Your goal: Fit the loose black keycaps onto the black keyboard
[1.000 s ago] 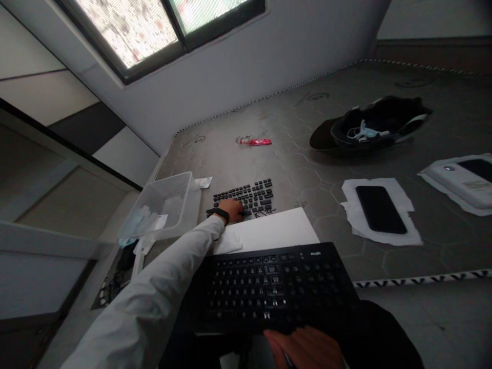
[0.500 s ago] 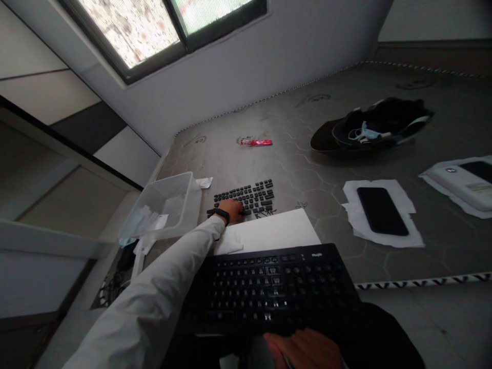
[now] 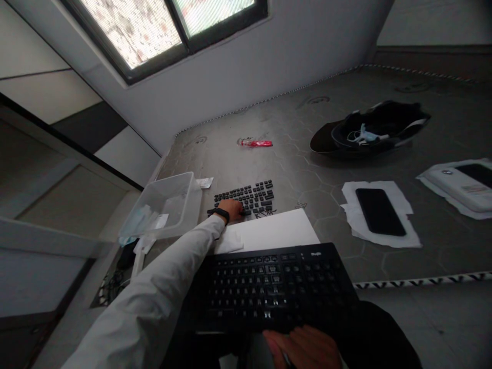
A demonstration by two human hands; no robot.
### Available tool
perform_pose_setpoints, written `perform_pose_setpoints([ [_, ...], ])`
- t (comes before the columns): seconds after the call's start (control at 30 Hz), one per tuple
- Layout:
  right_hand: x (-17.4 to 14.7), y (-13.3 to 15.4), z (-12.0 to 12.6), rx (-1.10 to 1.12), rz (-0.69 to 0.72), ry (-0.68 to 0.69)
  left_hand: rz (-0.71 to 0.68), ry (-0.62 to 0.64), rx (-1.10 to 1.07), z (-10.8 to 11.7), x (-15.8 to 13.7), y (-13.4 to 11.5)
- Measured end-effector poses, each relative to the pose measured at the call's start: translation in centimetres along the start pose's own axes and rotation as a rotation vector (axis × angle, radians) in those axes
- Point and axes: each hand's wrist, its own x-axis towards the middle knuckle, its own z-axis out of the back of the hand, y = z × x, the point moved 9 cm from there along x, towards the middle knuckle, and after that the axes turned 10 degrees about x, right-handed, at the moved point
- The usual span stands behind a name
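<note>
My left hand (image 3: 231,209), with a black band at the wrist, reaches down onto loose dark keycaps (image 3: 261,195) laid out in keyboard rows. Its fingers are curled downward at the lower rows, and what lies under the fingertips is hidden. Closer to me, a black full-size keyboard (image 3: 265,287) rests in front of my body. Just below its near edge is my right hand (image 3: 303,348), fingers curled closed, with a small shiny bit showing between thumb and fingers. I cannot make out what it holds.
A white sheet (image 3: 277,228) lies behind the keyboard. To the left stands a clear plastic bin (image 3: 184,205). Farther back are a red packet (image 3: 257,143) and an upturned dark cap (image 3: 369,128). A black phone (image 3: 380,211) on white paper and a white box (image 3: 465,184) lie right.
Both hands keep nearly the same place. The view has shifted very slightly, and the right hand sits a touch higher against the keyboard's near edge.
</note>
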Motion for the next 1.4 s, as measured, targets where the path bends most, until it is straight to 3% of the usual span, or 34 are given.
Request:
perform_pose_setpoints([
  [0.17, 0.1, 0.1, -0.2, 0.008, -0.058, 0.062, 0.016, 0.013, -0.038, 1.0, -1.2, 1.1],
  [0.3, 0.3, 0.8, -0.3, 0.002, -0.008, 0.063, 0.043, -0.079, -0.083, 3.7, -4.1, 2.5],
  [0.43, -0.2, 0.6, -0.4, -0.035, 0.058, 0.089, 0.096, -0.216, -0.141, 6.5, -9.4, 4.0],
  [0.57, -1.2, -0.2, -0.1, -0.120, 0.079, 0.136, 0.158, -0.329, -0.213, 6.9, -16.8, 4.2],
  [0.67, -1.9, -1.1, 0.6, -0.181, -0.009, 0.134, 0.218, -0.404, -0.274, 5.3, -23.3, 3.3],
  [0.8, -2.8, -0.6, 1.7, -0.173, -0.092, 0.077, 0.344, -0.508, -0.352, 0.7, -31.8, 1.3],
  [0.93, -3.7, -0.1, 2.3, -0.034, -0.279, -0.014, 0.471, -0.772, -0.511, -4.5, -38.4, -0.8],
  [1.03, -4.2, -0.4, 2.6, 0.006, -0.499, -0.118, 0.513, -0.850, -0.526, -7.7, -40.6, -2.6],
  [1.13, -3.5, -0.5, 1.0, 0.135, -0.614, -0.150, 0.490, -0.863, -0.506, -9.1, -41.1, -4.0],
  [1.27, -1.9, -0.5, -3.5, 0.387, -0.710, -0.179, 0.455, -0.853, -0.497, -9.3, -40.6, -4.0],
  [1.4, -0.5, -0.3, -9.9, 0.775, -0.791, -0.213, 0.474, -0.845, -0.514, -9.5, -39.8, -3.3],
])
